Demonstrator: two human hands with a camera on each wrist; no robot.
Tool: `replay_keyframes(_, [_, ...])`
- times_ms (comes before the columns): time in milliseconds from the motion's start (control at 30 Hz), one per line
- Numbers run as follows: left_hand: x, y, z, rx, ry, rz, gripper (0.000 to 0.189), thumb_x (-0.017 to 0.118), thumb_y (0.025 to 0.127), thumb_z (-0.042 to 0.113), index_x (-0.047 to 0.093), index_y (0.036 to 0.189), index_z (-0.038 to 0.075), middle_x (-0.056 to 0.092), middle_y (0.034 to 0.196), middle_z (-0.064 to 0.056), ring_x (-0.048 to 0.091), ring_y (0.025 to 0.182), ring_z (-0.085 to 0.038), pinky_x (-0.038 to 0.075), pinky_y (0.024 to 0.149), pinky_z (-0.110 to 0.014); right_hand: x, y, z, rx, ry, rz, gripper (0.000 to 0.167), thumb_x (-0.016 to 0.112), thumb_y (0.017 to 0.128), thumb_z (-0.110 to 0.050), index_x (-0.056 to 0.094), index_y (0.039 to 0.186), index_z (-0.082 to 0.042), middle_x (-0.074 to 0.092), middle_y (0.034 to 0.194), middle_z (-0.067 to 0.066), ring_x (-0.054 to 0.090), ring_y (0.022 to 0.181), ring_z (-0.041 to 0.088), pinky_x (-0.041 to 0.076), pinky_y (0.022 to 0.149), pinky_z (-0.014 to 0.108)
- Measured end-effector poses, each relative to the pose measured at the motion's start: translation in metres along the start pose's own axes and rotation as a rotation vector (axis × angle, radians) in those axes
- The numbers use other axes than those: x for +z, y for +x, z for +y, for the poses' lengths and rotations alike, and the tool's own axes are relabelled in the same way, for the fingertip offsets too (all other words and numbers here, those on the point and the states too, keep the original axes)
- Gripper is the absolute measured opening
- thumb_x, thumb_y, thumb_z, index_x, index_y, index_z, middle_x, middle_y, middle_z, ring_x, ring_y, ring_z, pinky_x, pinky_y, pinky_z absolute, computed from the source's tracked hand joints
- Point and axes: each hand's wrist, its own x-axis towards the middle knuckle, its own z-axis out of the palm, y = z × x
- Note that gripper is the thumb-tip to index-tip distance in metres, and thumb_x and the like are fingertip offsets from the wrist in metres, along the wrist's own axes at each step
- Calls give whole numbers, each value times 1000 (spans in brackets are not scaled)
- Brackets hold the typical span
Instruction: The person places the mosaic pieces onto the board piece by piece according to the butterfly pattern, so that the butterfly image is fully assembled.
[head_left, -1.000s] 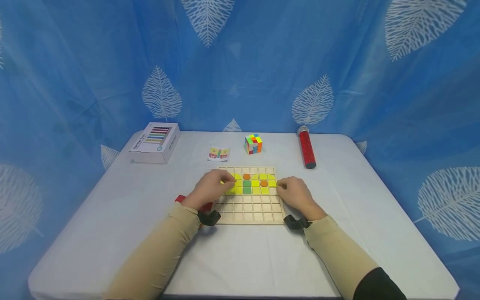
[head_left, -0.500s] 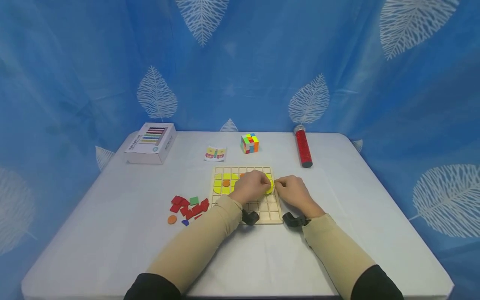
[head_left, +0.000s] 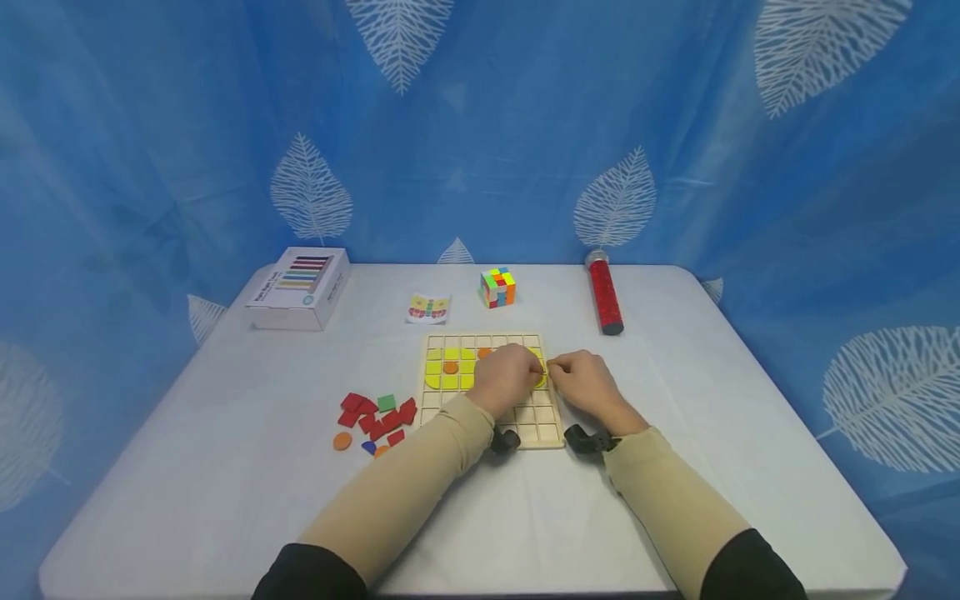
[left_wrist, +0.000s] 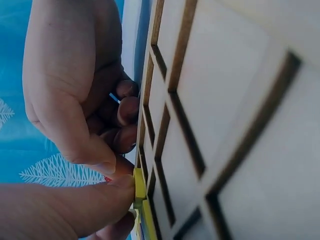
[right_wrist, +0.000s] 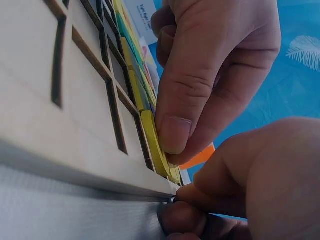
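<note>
My left hand [head_left: 506, 377] reaches across the wooden grid board [head_left: 537, 415] to its right side. There its thumb and finger pinch a yellow tile with a rounded corner [right_wrist: 155, 145], which sits in the grid at the edge. My right hand [head_left: 590, 387] grips the board's right rim between thumb and fingers. Yellow tiles [head_left: 435, 367] and an orange disc [head_left: 451, 367] lie in the board's upper rows at left. The left hand covers the tiles in the middle of those rows.
Loose red tiles [head_left: 392, 421], a green tile [head_left: 386, 403] and an orange disc [head_left: 342, 441] lie left of the board. Behind it are a butterfly pattern card [head_left: 428, 309] and a puzzle cube [head_left: 498, 288]. A white box [head_left: 298, 287] and red tube [head_left: 605, 296] stand farther out.
My left hand has moved from the board's left side to its right edge, uncovering the loose tiles. My right hand has stayed at the right rim.
</note>
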Motion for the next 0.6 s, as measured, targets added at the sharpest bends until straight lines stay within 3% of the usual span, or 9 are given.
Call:
replay_keyframes(167, [-3,-5,0,51,52,13,16,71,97,24,81,85,25,67,81,8,53,62,-9,41,49,-26,1,0,-2,-1,-10,-5,26,58,96,-21,79,85,-11,48,55,-4,49,62,18,36,58,31])
replay_keyframes(300, [-4,-9,0,77,30,-14,19,70,97,22,81,80,24,65,79,8,52,63,-9,39,49,-25,2,0,1,-11,-18,-3,27,58,96,-21,75,78,-11,46,54,-4,47,60,17,36,57,31])
replay_keyframes(533, [-2,-9,0,70,-4,-27,16,75,95,25,81,80,25,66,79,9,52,63,-8,39,50,-25,3,0,6,-15,-21,-4,28,58,98,-23,82,103,-9,56,60,-3,52,63,17,40,61,31])
replay_keyframes(600, [-2,-8,-1,58,5,-3,12,77,93,28,82,83,25,69,80,11,54,63,-6,42,50,-24,4,2,4,-21,-15,-2,28,58,98,-23,82,96,-10,54,58,-2,51,62,17,39,60,31])
